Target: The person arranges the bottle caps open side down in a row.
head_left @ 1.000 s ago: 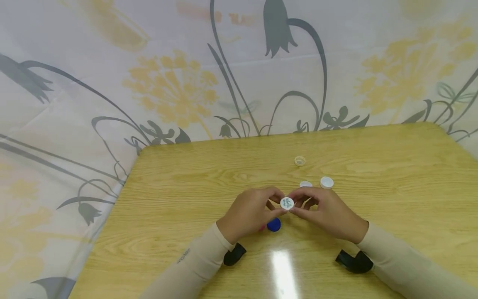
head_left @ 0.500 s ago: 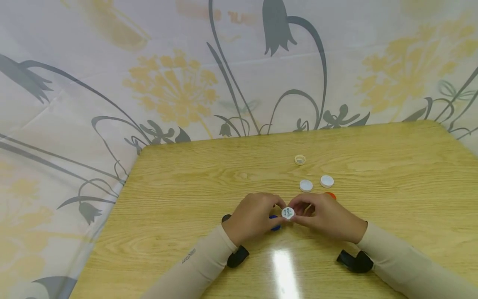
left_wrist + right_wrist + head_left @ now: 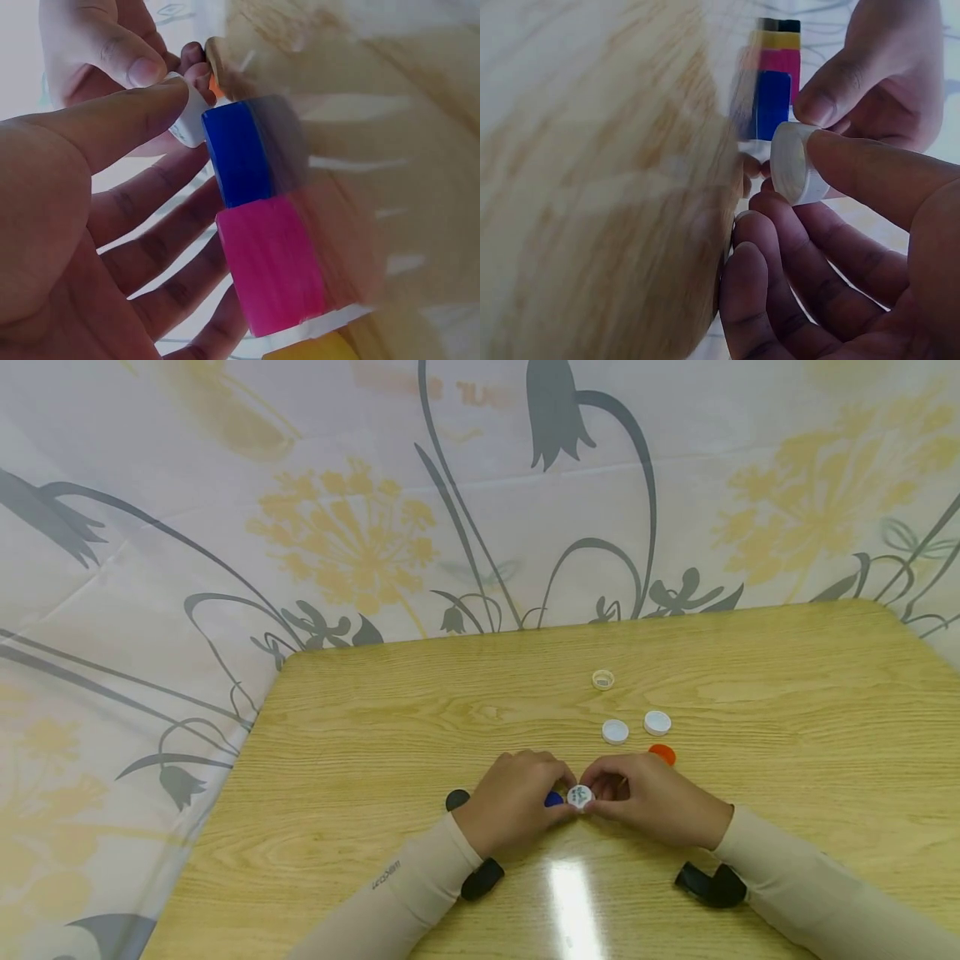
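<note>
A white bottle cap (image 3: 580, 797) with green print on its top is pinched between both hands, close over the table. My left hand (image 3: 513, 802) grips its left side with thumb and fingertips, and my right hand (image 3: 652, 797) holds the right side the same way. In the right wrist view the hollow underside of the white cap (image 3: 789, 161) shows. Just left of it stands a blue cap (image 3: 238, 154), in line with a pink cap (image 3: 274, 266), a yellow cap (image 3: 319, 349) and a black cap (image 3: 457, 800). From the head, my left hand hides the pink and yellow ones.
Beyond the right hand lies an orange cap (image 3: 662, 753), partly covered by it. Farther back, two white caps (image 3: 615, 732) and a cream cap (image 3: 603, 680) lie hollow side up on the wooden table (image 3: 375, 718). A flower-patterned curtain (image 3: 480, 510) hangs behind the table.
Both hands have come down and nearer the person with the white cap between them. The black and orange caps, along with a white one behind, have come out from behind the hands.
</note>
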Available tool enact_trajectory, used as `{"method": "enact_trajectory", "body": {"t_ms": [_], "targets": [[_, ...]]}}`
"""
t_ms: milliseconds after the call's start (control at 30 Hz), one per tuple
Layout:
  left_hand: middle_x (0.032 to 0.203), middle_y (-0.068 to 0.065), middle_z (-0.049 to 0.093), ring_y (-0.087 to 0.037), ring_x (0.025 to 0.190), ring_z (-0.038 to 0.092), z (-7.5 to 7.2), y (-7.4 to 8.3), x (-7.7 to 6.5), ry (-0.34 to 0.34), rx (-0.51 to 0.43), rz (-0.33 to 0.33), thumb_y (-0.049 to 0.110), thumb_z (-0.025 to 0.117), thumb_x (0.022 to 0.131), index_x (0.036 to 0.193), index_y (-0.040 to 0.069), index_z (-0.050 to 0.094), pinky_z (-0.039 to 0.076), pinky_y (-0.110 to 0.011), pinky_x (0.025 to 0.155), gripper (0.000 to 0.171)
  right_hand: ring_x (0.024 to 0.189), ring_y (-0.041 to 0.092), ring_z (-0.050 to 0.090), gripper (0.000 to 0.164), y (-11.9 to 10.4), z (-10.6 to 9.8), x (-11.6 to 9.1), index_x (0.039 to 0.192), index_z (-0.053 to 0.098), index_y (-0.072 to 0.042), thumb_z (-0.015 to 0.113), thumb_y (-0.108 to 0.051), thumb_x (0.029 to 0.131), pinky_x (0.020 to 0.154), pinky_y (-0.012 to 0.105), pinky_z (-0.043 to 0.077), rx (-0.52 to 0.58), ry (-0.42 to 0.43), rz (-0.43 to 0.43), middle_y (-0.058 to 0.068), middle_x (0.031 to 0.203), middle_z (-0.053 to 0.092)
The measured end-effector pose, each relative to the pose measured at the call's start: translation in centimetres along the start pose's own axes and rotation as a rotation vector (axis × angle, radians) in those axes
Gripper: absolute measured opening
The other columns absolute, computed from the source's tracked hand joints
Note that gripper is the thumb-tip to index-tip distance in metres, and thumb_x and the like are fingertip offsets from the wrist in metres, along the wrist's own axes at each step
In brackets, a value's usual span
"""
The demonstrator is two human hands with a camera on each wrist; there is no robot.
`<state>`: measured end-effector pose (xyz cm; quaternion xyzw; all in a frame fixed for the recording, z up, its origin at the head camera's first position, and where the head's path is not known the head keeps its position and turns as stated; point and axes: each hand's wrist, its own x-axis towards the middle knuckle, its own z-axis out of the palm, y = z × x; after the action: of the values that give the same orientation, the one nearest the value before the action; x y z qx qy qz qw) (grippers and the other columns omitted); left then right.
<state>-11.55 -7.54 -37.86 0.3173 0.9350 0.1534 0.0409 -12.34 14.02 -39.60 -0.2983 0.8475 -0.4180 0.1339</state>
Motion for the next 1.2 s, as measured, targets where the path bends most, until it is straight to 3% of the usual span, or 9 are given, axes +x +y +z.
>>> {"method": "enact_trajectory", "body": {"t_ms": [367, 767, 1200], "targets": [[0.108, 0.007, 0.070, -0.013, 0.103, 0.063, 0.40, 0.46, -0.27, -0.010, 0.102, -0.006, 0.045, 0.073, 0.090, 0.107, 0.022, 0.075, 0.051, -0.036, 0.089, 0.028, 0.071, 0.001, 0.057, 0.012, 0.06, 0.30, -0.07, 0.097, 0.069, -0.014, 0.076, -0.017, 0.089, 0.065, 0.021, 0.052, -0.007, -0.011, 0.004, -0.009, 0.081, 0.064], [0.106, 0.007, 0.069, -0.012, 0.099, 0.063, 0.57, 0.68, -0.44, 0.037, 0.186, 0.031, 0.045, 0.076, 0.087, 0.102, 0.023, 0.074, 0.052, -0.034, 0.085, 0.027, 0.071, 0.000, 0.050, 0.017, -0.06, 0.31, -0.10, 0.098, 0.069, -0.012, 0.079, -0.019, 0.087, 0.064, 0.021, 0.048, -0.073, 0.003, -0.037, -0.009, 0.080, 0.060], [0.105, 0.007, 0.069, -0.012, 0.097, 0.063, 0.74, 0.59, -0.46, 0.058, 0.203, 0.043, 0.046, 0.075, 0.088, 0.100, 0.023, 0.074, 0.053, -0.034, 0.083, 0.026, 0.072, 0.001, 0.051, 0.015, -0.11, 0.31, -0.06, 0.098, 0.070, -0.013, 0.078, -0.019, 0.087, 0.065, 0.021, 0.048, -0.077, 0.000, -0.035, -0.009, 0.081, 0.061]]}}
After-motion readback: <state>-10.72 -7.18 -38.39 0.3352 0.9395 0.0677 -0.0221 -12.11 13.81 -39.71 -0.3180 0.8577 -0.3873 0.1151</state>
